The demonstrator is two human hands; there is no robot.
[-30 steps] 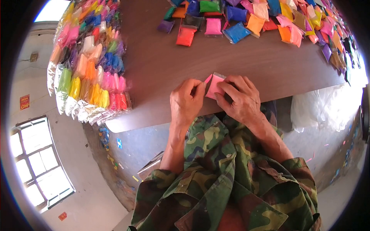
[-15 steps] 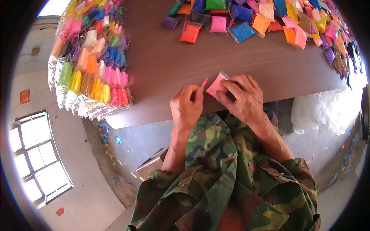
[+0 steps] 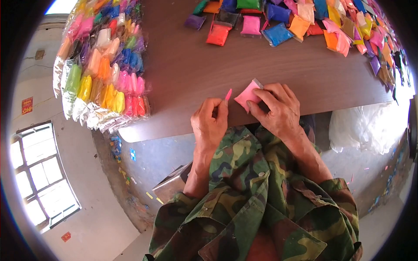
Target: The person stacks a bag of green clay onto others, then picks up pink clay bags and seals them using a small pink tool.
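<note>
Between the thumb and forefinger of my left hand (image 3: 210, 119), a small bright-pink pointed stick (image 3: 228, 94) is pinched with its tip up. My right hand (image 3: 277, 106) grips a light-pink packet (image 3: 247, 96) by its right side, thumb below and fingers above. The packet is a small clear plastic bag with a soft-looking pink filling, and its sealed strip points up and right. A short gap separates the stick from the packet. Both hands are over the near edge of the brown table (image 3: 191, 74).
Clear bags of colourful packets (image 3: 102, 69) are stacked along the table's left side. Loose packets, among them a blue packet (image 3: 277, 34) and a red packet (image 3: 218, 34), lie across the far side and the right. A white plastic bag (image 3: 359, 126) hangs below the right edge.
The packet and my right hand have shifted slightly right, and my left hand slightly left with the stick. The gap between stick and packet is a little wider. Both grips stay the same.
</note>
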